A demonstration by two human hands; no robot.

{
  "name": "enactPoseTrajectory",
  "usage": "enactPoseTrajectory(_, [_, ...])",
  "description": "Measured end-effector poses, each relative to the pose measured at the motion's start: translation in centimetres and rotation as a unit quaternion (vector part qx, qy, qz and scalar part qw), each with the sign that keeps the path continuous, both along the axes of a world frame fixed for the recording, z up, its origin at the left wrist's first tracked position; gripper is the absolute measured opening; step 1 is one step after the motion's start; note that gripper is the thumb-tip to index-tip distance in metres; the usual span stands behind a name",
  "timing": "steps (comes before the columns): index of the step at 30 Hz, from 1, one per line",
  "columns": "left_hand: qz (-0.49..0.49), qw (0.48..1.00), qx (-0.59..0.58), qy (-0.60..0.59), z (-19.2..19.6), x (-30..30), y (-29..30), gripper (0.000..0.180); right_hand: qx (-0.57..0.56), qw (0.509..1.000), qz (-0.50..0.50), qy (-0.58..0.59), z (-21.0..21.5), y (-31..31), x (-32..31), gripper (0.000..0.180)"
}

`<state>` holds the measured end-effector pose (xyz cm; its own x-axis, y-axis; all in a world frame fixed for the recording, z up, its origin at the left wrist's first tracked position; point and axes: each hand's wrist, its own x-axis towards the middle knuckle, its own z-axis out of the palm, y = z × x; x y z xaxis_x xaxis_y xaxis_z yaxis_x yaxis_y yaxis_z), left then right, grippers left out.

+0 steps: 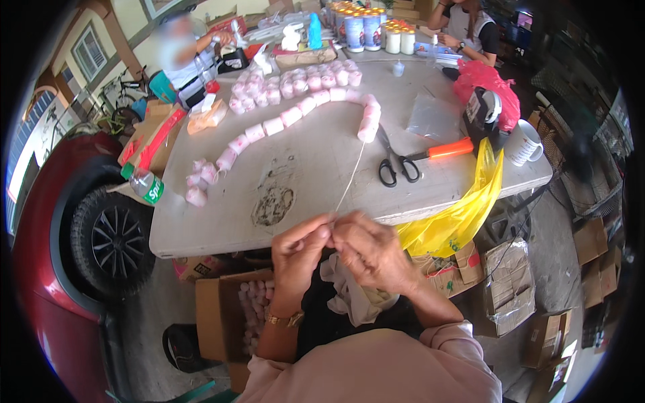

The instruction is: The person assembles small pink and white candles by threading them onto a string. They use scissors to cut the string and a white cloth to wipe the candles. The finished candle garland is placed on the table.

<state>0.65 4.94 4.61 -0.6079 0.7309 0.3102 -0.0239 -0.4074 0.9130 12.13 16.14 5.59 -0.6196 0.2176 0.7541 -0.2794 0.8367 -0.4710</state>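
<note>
My left hand (297,258) and my right hand (376,250) meet just off the table's near edge, fingertips pinched together on the end of a thin pale string (351,178). The right fingers are a little blurred. Taut, the string runs up to a curved row of pinkish-white cylinders (291,117) strung end to end across the table. At the row's left end several of them bunch in a small heap (197,193). Black-handled scissors (398,169) lie right of the string, beside an orange-handled tool (450,149). Whatever lies between my fingertips is too small to make out.
More wrapped pinkish cylinders (295,84) stand in rows on the table (322,174). A yellow plastic bag (457,215) hangs over the near edge; a white mug (524,142) stands at right. Below left, a cardboard box (209,316) holds similar cylinders. Two people sit across the table.
</note>
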Motion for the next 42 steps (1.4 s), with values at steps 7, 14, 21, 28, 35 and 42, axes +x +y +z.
enactPoseTrajectory(7, [0.048, 0.955, -0.072, 0.284, -0.5, -0.6, 0.1, 0.006, -0.085, 0.996, -0.013, 0.016, 0.5, 0.7, -0.3, 0.009])
enactPoseTrajectory(14, [0.092, 0.972, -0.049, 0.212, -0.7, -0.7, 0.2, 0.007, -0.194, 0.981, -0.025, -0.017, -0.2, -0.3, -0.9, 0.015])
enactPoseTrajectory(21, [0.028, 0.999, -0.021, -0.011, -0.3, -0.5, -0.3, 0.008, -0.081, 0.996, 0.004, 0.027, -0.3, 0.1, -1.6, 0.028])
enactPoseTrajectory(28, [0.058, 0.996, -0.046, 0.039, -0.8, -0.8, -0.3, 0.01, 0.03, 0.999, -0.015, 0.005, -0.4, 0.9, -1.9, 0.037])
enactPoseTrajectory(35, [0.251, 0.914, -0.048, 0.316, -1.6, -0.5, 0.4, 0.013, 0.06, 0.998, -0.032, -0.009, -0.9, 1.4, -2.7, 0.034])
enactPoseTrajectory(42, [0.18, 0.977, -0.071, 0.094, -1.4, -0.4, 0.1, 0.013, 0.074, 0.997, -0.032, -0.016, -0.8, 1.2, -3.1, 0.034])
